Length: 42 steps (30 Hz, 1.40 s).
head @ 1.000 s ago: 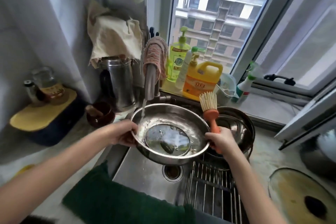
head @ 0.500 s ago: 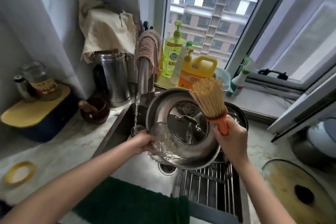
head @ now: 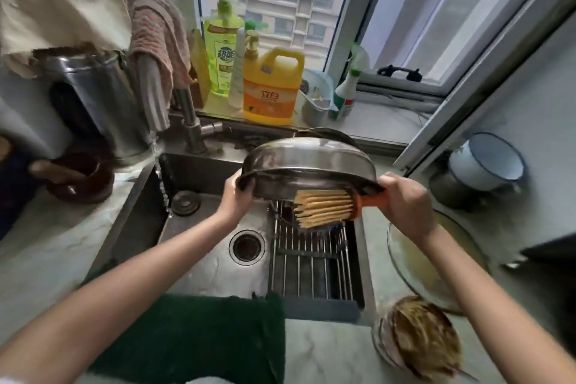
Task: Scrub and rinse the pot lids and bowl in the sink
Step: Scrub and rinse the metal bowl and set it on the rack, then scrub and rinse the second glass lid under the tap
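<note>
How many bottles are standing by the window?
4. A green pump bottle stands leftmost, a slim white bottle is just right of it, then comes the orange jug, and a spray bottle is farthest right. Others may hide behind them.

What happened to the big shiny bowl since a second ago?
The bowl went from upright under the tap to tipped, pouring out water, and is now upside down over the sink rack. The brush swung from bristles-up to sideways under the rim. The lid inside is out of sight. Same: left hand and right hand grip the rim, the right also holding the brush; tap runs.
</note>
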Available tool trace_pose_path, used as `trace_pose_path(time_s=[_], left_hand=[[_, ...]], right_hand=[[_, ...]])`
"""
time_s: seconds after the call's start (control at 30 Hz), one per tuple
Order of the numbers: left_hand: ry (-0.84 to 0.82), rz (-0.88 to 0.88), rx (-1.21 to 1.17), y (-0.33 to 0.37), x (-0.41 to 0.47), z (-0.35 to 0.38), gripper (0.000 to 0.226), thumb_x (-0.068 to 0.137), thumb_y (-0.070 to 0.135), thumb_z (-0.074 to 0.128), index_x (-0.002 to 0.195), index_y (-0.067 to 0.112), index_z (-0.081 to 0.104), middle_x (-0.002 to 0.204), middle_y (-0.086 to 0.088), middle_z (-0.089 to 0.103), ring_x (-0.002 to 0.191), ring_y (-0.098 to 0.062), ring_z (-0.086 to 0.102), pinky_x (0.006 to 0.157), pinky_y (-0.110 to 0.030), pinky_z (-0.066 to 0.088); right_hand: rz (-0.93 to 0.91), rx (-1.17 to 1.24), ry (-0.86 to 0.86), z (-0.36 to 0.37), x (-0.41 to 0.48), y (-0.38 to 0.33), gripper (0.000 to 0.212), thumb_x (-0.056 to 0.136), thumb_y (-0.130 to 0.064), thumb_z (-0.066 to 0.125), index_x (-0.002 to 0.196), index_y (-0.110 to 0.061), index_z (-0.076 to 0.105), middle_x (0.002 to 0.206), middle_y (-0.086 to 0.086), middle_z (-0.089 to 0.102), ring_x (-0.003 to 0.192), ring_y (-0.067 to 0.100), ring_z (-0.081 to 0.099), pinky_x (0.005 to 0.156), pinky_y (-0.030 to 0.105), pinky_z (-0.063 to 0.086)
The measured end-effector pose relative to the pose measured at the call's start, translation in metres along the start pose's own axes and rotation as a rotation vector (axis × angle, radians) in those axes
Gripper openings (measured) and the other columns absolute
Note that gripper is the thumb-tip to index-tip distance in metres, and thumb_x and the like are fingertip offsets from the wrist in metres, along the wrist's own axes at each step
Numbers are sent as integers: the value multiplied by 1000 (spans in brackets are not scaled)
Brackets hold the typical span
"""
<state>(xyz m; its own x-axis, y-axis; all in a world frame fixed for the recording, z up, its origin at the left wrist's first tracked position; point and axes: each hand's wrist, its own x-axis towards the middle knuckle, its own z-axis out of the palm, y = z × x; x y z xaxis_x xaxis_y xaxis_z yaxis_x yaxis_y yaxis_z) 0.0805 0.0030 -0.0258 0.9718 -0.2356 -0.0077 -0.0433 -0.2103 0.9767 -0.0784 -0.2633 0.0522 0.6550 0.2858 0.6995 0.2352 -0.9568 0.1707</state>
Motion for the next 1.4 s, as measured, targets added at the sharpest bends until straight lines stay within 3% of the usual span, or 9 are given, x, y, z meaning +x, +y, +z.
trace_pose_path(time_s=[0.17,0.4,0.57,0.8,0.9,1.0,1.1,1.2,1.4], left_hand=[[-94,-94,118,-15,-6,30,22,90,-10,48,108,-11,59,106,-28,63,99,-27,57,74,-24,39],[-156,-169,132,-29,-24,47,24,89,-8,50,112,-6,59,111,-20,64,100,-18,52,84,-28,41],[-158,-218,144,-31,-29,55,16,92,0,52,99,13,59,103,-11,65,98,-22,57,83,-34,45],[-153,-235,215,-42,-32,46,25,84,-5,55,105,8,60,100,-11,66,101,-30,60,89,-42,47],[-167,-240,270,-38,-40,54,34,83,-9,49,113,6,56,100,-7,61,100,-27,57,89,-39,45],[-169,-264,293,-37,-52,59,43,86,-6,49,127,10,47,110,-2,56,106,-20,52,93,-37,43],[-162,-261,282,-45,-58,56,47,85,-2,53,128,15,44,117,-4,55,113,-23,51,97,-40,43],[-126,-300,262,-41,-65,56,55,84,-1,54,132,19,35,130,-11,42,122,-25,43,107,-39,35],[-41,-142,302,-23,-78,55,60,84,-8,53,138,5,29,143,-16,15,131,-24,23,102,-21,17]], right_hand=[[227,-13,-208,20,-44,15,22,94,-26,56,95,-10,41,60,7,57,41,24,56,37,28,44],[422,-10,-365,49,-76,23,46,71,-8,81,95,-10,42,57,6,59,38,24,55,36,26,40],[521,7,-357,61,-90,24,37,74,-13,80,95,-5,50,59,7,59,41,26,57,40,22,33],[392,58,-208,32,-113,34,18,84,-21,59,98,-10,60,75,5,62,55,20,59,48,26,50],[635,-61,-147,3,-133,47,15,72,-13,70,86,-10,67,72,8,61,57,26,58,52,27,44],[1114,-101,-393,-18,-147,65,23,78,-9,67,101,-13,69,98,16,60,81,40,61,67,41,48],[1328,-151,-820,-26,-165,79,27,89,-20,58,115,-13,61,140,18,38,108,43,54,87,43,44],[1348,-117,-999,-27,-187,81,34,92,-27,55,123,-15,58,132,19,45,112,41,52,90,42,43],[1347,-88,-934,-25,-185,80,37,90,-21,59,126,-13,56,116,20,50,106,41,53,85,42,44]])
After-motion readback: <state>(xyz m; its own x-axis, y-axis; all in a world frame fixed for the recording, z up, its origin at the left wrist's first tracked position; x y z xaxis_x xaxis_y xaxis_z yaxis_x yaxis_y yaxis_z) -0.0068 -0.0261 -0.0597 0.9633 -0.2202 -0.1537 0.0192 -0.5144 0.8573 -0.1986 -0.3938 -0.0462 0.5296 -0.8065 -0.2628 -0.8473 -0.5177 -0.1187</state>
